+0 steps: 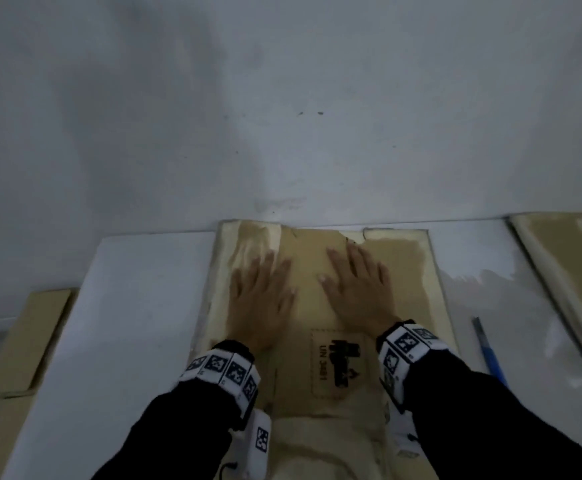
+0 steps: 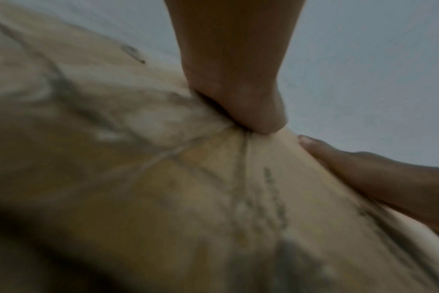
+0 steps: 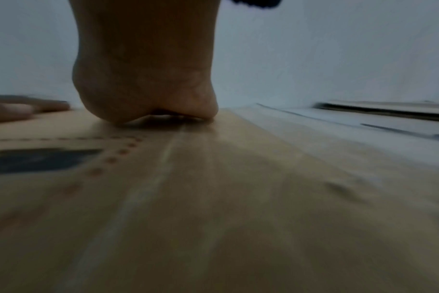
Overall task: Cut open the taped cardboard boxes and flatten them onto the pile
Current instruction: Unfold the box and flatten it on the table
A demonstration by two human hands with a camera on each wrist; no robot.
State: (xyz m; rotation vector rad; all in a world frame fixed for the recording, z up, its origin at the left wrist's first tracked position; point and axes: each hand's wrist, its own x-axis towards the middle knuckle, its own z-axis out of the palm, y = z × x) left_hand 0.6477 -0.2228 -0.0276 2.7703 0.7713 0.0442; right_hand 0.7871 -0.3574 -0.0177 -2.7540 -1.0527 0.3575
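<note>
A flattened brown cardboard box (image 1: 407,271) with glossy tape strips and a black printed label lies on the white table against the wall. My left hand (image 1: 260,289) and right hand (image 1: 355,282) both press flat on it, palms down, fingers spread and straight. In the left wrist view the heel of my left hand (image 2: 238,89) bears on the cardboard (image 2: 163,188). From the right wrist view, the right palm (image 3: 145,79) sits on the same sheet (image 3: 213,198). A blue-handled cutter (image 1: 490,351) lies on the table to the right of the box, untouched.
Another flat cardboard sheet (image 1: 566,271) lies at the right edge of the table. A brown cardboard piece (image 1: 30,341) sits lower down beyond the table's left edge. The white wall (image 1: 282,98) rises directly behind the table.
</note>
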